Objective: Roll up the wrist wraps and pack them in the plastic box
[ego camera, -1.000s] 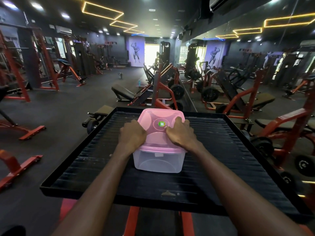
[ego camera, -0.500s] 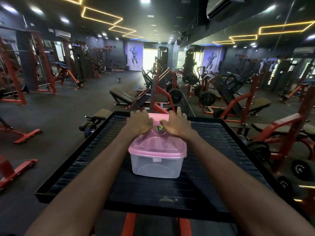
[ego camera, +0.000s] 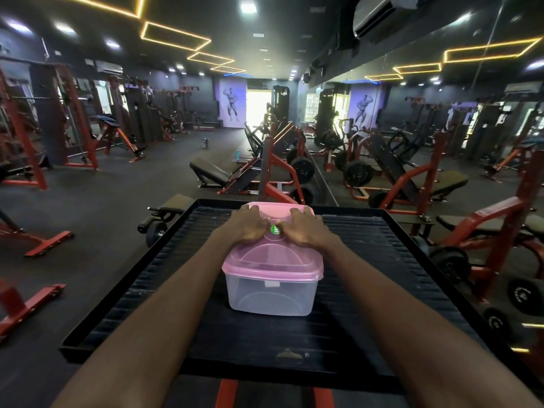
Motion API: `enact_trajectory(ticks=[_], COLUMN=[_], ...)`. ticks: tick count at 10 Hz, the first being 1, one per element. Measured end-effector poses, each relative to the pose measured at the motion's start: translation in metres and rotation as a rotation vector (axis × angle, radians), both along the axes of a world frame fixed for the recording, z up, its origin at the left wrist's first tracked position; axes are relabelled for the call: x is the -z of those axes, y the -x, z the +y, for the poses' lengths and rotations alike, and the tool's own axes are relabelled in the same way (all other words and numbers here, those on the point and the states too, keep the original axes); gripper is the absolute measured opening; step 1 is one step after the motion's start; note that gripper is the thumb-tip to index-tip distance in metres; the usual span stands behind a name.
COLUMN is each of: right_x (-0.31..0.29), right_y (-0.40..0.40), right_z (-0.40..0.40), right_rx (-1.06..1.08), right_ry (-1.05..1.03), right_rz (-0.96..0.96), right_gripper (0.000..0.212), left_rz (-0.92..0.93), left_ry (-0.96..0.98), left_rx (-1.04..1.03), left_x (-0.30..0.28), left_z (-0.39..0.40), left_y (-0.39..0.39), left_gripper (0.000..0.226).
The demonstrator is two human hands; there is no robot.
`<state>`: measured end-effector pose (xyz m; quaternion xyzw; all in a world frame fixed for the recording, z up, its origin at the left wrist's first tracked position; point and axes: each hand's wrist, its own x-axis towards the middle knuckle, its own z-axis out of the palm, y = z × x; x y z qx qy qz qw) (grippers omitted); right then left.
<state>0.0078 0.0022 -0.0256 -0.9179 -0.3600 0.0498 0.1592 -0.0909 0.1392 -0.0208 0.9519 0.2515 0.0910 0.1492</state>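
A clear plastic box [ego camera: 272, 294] with a pink lid [ego camera: 272, 260] stands in the middle of a black ribbed platform [ego camera: 368, 284]. A small green sticker [ego camera: 275, 229] marks the lid's top. My left hand [ego camera: 250, 223] lies palm-down on the far left of the lid, fingers curled over its far edge. My right hand [ego camera: 304, 228] lies the same way on the far right. Both press on the lid. No wrist wraps show; through the clear wall the box's inside looks bare.
The platform has a raised black rim [ego camera: 126, 293] and sits on a red frame [ego camera: 226, 393]. Red and black gym machines [ego camera: 276, 172] and weight plates [ego camera: 525, 295] stand ahead and to the right. A mirror wall [ego camera: 412, 113] runs along the right.
Both hands slid from the near corners of the lid to its far edge. The camera tilted up, so the box sits lower in view.
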Motion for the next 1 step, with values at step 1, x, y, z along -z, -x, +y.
enact_trajectory(ticks=[1], right_x=[-0.0024], right_y=[-0.0039], right_z=[0.0026], right_rx=[-0.007], right_ry=[-0.004], right_rz=[-0.005], right_gripper=[0.082], left_rz=[-0.056], left_ry=[-0.032], left_rx=[-0.026], left_x=[-0.002], left_z=[0.0009], left_y=[-0.0046], left_gripper=[0.052])
